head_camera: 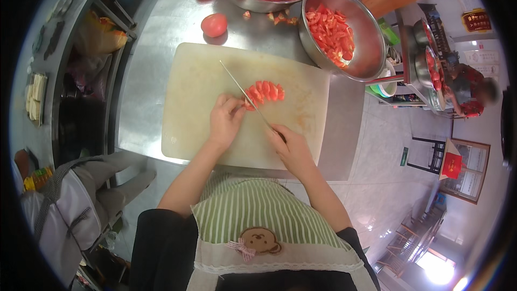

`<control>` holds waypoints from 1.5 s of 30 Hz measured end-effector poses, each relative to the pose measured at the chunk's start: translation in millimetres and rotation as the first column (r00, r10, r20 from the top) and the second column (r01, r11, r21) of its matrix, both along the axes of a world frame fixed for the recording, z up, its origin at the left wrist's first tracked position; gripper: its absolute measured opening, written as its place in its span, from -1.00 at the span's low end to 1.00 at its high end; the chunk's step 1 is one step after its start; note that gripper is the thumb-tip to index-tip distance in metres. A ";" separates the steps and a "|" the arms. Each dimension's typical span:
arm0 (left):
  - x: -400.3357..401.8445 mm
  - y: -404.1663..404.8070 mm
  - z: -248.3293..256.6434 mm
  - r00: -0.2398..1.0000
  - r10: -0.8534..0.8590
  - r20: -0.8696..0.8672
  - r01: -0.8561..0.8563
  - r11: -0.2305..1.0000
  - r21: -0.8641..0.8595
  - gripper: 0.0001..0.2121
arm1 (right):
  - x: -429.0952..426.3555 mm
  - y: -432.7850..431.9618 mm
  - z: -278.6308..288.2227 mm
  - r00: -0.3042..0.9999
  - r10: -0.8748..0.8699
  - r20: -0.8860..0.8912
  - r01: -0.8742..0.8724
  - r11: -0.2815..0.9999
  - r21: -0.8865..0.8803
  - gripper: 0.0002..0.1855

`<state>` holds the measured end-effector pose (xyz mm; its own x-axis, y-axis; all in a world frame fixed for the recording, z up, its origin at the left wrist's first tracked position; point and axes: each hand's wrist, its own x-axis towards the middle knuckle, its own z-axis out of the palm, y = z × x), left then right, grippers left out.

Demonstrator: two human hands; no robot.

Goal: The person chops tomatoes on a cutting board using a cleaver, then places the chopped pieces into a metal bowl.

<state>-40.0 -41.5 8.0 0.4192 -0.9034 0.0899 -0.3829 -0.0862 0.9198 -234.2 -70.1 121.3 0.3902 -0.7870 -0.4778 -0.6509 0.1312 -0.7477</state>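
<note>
On a pale plastic cutting board (194,76) lies a row of cut tomato pieces (270,90), fanned out near its middle. My right hand (291,149) grips the dark handle of a kitchen knife (234,77). The blade appears nearly edge-on and crosses the left end of the row, pointing away to the upper left. With curled fingertips, my left hand (226,120) holds the tomato piece at that end, just left of the blade. Whether the edge is in the flesh or touching the board cannot be told.
Beyond the board are a steel bowl (369,46) of cut tomatoes, a steel basin (258,6) heaped with whole ones, a loose tomato (214,25) and small trimmings (281,19). One person (80,206) stands at left; another (470,89) is far right beside a shelf.
</note>
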 end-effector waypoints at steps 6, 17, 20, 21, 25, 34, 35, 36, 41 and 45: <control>2.2 -0.5 2.9 0.995 -0.021 -0.094 0.021 1.000 -0.003 -0.83 | -52.8 29.9 -13.2 0.990 -0.078 0.116 0.093 0.987 -0.128 -0.62; -9.2 -50.9 -10.0 0.988 -0.078 -0.133 0.037 0.956 -0.291 -0.62 | -121.0 22.6 -64.1 0.613 -0.743 0.270 0.477 0.620 0.623 -0.69; -24.2 -59.1 -11.6 0.980 -0.113 -0.166 0.058 0.951 -0.303 -0.61 | -104.9 15.4 -65.7 0.662 -0.704 0.257 0.385 0.613 0.690 -0.70; -28.9 -62.7 -13.6 0.979 -0.125 -0.159 0.072 0.949 -0.306 -0.61 | -95.0 15.8 -68.0 0.680 -0.687 0.257 0.361 0.619 0.698 -0.70; -46.4 -65.0 -10.7 0.995 -0.084 -0.047 0.067 0.954 -0.291 -0.66 | -59.9 25.5 -74.4 0.720 -0.634 0.283 0.282 0.640 0.715 -0.72; -78.2 -98.9 47.0 0.984 -0.042 0.175 0.119 0.881 -0.459 -0.41 | -64.8 12.2 -21.7 0.674 -0.632 0.384 0.320 0.717 0.619 -0.76; -83.4 -111.8 63.1 0.977 -0.079 0.196 0.169 0.849 -0.500 -0.42 | -67.5 6.4 -12.0 0.653 -0.643 0.400 0.354 0.726 0.590 -0.77; -90.8 -126.4 81.8 0.968 -0.116 0.222 0.221 0.812 -0.540 -0.43 | -71.3 0.2 -2.4 0.630 -0.654 0.419 0.388 0.733 0.559 -0.78; -113.8 -225.4 126.6 0.919 -0.155 0.363 0.367 0.678 -0.637 -0.54 | -84.9 -23.9 36.8 0.513 -0.719 0.468 0.535 0.694 0.481 -0.82; -117.0 -270.8 148.0 0.834 0.084 0.545 0.270 0.799 -0.537 -0.60 | -102.6 -17.8 34.4 0.498 -0.736 0.457 0.574 0.676 0.462 -0.84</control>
